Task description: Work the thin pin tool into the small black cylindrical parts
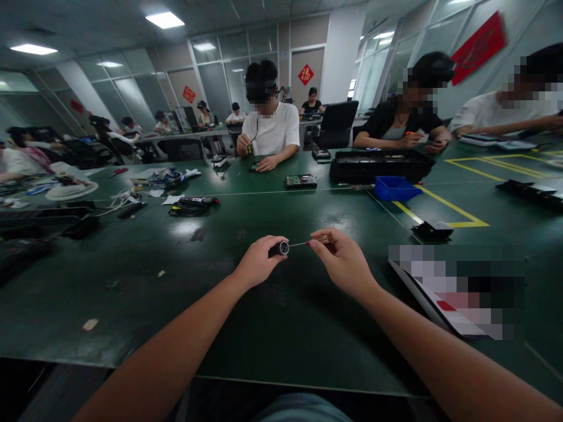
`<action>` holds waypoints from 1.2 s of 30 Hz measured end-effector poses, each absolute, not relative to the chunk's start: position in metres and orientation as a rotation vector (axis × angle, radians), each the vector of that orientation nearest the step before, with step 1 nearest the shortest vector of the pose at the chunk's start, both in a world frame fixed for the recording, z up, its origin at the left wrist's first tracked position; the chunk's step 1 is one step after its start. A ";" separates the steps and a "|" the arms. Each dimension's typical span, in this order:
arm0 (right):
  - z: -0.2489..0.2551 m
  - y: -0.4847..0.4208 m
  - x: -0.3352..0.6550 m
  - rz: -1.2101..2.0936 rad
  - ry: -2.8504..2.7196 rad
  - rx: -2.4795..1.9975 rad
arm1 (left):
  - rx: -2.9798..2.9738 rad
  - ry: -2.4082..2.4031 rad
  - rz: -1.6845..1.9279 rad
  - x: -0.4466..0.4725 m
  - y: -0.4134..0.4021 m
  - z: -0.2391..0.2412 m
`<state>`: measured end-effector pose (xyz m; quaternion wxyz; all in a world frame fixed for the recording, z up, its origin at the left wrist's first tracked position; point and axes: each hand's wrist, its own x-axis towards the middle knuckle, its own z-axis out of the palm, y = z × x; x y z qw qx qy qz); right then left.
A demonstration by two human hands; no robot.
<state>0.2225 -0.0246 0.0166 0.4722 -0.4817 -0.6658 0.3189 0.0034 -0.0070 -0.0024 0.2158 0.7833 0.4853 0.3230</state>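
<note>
My left hand (259,261) is closed around a small black cylinder (280,248) with a round silver end that faces right. My right hand (341,258) pinches a thin stick-like tool (314,241) between thumb and fingers. Its thin tip points left and reaches the cylinder's silver end. Both hands hover just above the dark green table (246,305), close together near its middle.
A flat device (444,293) lies at my right on the table. A blue bin (394,188), a long black case (380,166) and a small black part (433,230) sit beyond. Cables (191,206) lie at left. Other people work across the table.
</note>
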 end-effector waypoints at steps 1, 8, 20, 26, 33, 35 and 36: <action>0.017 -0.025 0.222 0.780 -1.630 -1.184 | 2.173 1.345 0.893 0.004 -0.007 -0.002; 0.023 -0.026 0.221 0.861 -1.623 -1.231 | 2.175 1.339 0.878 0.004 -0.008 -0.001; 0.015 -0.028 0.221 0.819 -1.676 -1.205 | 2.182 1.328 0.890 0.004 -0.009 -0.001; 0.014 -0.030 0.220 0.770 -1.639 -1.178 | 2.208 1.329 0.868 0.004 -0.009 -0.001; 0.010 -0.024 0.215 1.009 -1.293 -1.026 | 2.248 1.359 0.858 0.006 -0.010 0.002; 0.008 -0.022 0.213 1.106 -1.152 -0.997 | 2.244 1.332 0.905 0.006 -0.010 0.003; 0.008 -0.021 0.213 1.149 -1.089 -0.980 | 2.251 1.313 0.932 0.006 -0.010 0.003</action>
